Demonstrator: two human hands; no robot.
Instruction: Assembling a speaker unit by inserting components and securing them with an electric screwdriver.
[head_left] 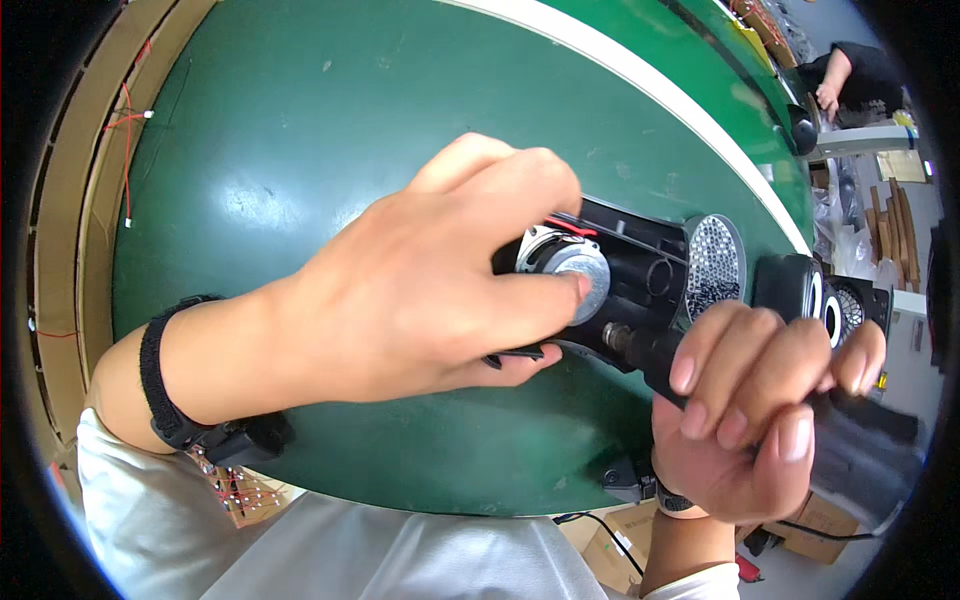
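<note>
My left hand (pixel 430 270) is closed around a black plastic housing (pixel 640 250) on the green table. Its thumb presses on a round silver speaker (pixel 592 275) seated in that housing. A short red wire (pixel 570 227) runs beside the speaker, close to my fingers. My right hand (pixel 750 420) is wrapped round a black power screwdriver (pixel 865 450) lying roughly level. The metal tip (pixel 617 337) of the screwdriver points left, at the housing's near edge; whether it touches a screw is hidden. At the housing's right end is a rounded grey perforated grille (pixel 713 262).
Black units with white rings (pixel 815 290) stand to the right. Cardboard (pixel 95 220) borders the table's left side, with red wires (pixel 128 150) ending in white connectors. A white strip (pixel 680 95) crosses the far side. Another person (pixel 855 85) is at the upper right.
</note>
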